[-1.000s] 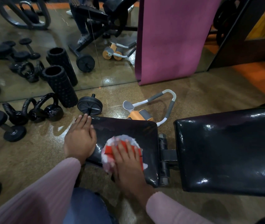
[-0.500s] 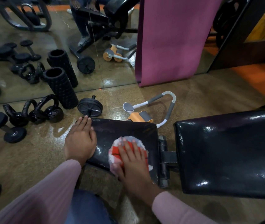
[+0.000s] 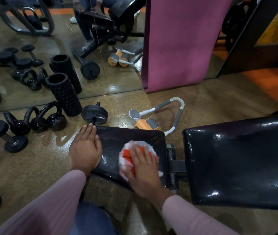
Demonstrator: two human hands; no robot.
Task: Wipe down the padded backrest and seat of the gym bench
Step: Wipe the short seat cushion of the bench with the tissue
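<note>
Pressing a cloth (image 3: 126, 160) flat on the seat (image 3: 131, 138), right hand (image 3: 143, 168) fingers spread, left hand (image 3: 84, 150) open beside an ab wheel (image 3: 94, 114).

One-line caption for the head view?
Right hand presses cloth on bench seat; left hand braces its edge.

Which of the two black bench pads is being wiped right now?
The smaller left pad: the right hand presses the red-and-white cloth on it. The larger right pad is untouched.
</note>
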